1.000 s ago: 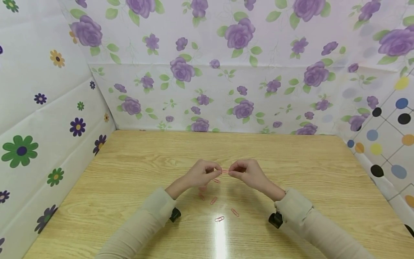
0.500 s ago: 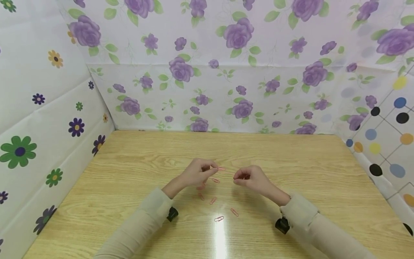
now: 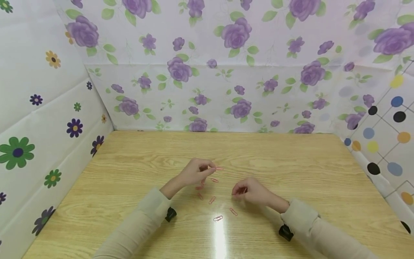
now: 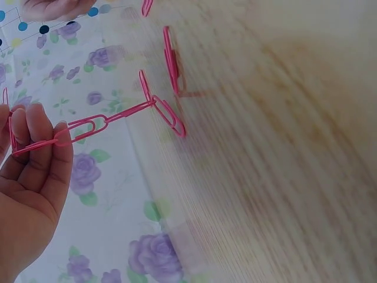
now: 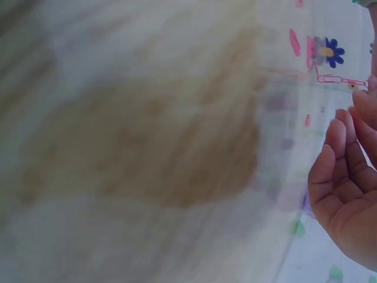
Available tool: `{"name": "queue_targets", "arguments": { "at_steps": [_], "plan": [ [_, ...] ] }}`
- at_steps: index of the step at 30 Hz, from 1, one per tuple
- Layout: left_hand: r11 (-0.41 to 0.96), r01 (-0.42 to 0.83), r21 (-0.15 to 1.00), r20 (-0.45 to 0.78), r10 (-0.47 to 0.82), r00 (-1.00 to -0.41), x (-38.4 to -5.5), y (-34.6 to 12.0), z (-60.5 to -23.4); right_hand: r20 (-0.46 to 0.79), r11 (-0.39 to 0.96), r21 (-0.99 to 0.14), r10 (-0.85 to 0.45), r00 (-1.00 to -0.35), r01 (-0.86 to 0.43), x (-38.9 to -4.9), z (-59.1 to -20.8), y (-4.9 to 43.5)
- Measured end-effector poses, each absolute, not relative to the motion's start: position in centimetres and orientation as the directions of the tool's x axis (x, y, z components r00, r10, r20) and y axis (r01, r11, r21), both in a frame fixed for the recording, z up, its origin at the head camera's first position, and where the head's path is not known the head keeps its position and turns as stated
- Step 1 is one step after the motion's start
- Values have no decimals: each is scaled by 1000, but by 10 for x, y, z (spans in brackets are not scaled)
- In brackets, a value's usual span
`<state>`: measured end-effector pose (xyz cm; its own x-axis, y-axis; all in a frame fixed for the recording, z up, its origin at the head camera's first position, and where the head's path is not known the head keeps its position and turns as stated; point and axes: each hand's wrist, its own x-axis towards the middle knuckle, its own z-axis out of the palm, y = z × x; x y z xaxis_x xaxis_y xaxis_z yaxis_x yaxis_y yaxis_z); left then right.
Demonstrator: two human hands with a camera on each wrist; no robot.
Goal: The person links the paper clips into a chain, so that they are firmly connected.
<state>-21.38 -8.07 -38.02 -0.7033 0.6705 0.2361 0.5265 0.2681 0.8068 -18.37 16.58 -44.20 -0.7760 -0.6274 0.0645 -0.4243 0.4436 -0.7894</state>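
Note:
My left hand [image 3: 195, 172] pinches one end of a chain of linked pink paper clips [image 4: 88, 125] between thumb and fingers. One clip [image 3: 220, 168] sticks out to the right past the fingertips, while the rest of the chain slopes from the hand to the tabletop. My right hand [image 3: 252, 192] is low over the table, its fingers [image 5: 339, 147] loosely bent with nothing seen between them. A loose pink paper clip [image 3: 233, 212] lies just in front of it. Closer to me is another clip [image 3: 218, 218], and a third clip [image 3: 212, 200] lies between the hands.
The wooden table [image 3: 145, 151] meets a flowered cloth wall [image 3: 220, 97] at the back. Patterned cloth also lines the left and right sides. One more clip [image 3: 215, 180] lies close below my left fingertips.
My right hand has let go of the clip at the chain's end and come down and nearer to me. The left hand has shifted slightly left, still holding the chain.

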Motion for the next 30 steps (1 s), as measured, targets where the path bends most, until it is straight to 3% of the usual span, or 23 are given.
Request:
{"name": "queue_targets", "arguments": {
  "at_steps": [9,23,30],
  "plan": [
    [279,507,816,216,666,-714,-212,-81,-379,55,411,-742,-751,-658,-530,-173,-446,168],
    [256,516,817,234,672,-703,-214,-82,-381,89,384,-681,-802,-591,-624,-174,-454,168],
    [229,510,829,237,682,-692,-215,-82,-382,82,395,-683,-795,-602,-615,-173,-453,167]
  ]
}}
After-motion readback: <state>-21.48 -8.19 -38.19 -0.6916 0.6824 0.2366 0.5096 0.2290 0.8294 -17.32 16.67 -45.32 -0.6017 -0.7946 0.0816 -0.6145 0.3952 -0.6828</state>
